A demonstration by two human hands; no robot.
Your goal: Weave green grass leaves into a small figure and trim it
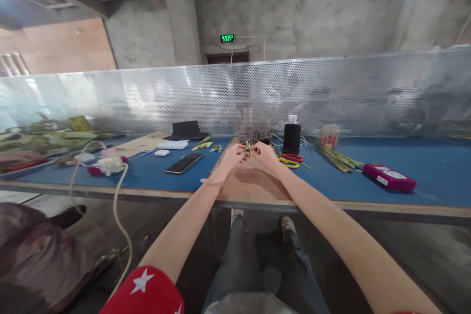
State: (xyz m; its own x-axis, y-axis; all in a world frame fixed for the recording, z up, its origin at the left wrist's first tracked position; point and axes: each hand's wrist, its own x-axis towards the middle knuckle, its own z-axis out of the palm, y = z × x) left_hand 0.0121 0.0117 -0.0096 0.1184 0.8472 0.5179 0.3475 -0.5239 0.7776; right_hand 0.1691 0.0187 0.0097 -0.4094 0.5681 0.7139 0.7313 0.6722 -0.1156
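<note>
Over a wooden board (246,184) on the blue table, my two hands meet in front of me. My left hand (232,157) is closed, its fingertips pinching a small green leaf piece (248,147) with thin ends sticking out. From the other side my right hand (265,154) grips the same piece, fingers also closed. The piece is small, and my fingers partly hide it. Just beyond the hands lies a tangled grey-brown heap (253,135). Scissors with red and yellow handles (290,161) rest to the right of my right hand.
A phone (184,163), a white case (162,152) and small green scraps (216,148) lie left. Rightward are an upright black phone (292,139), a bundle of green strips (340,159) and a purple box (389,177). Behind stands a perforated metal screen (154,98). Another person's leg shows lower left.
</note>
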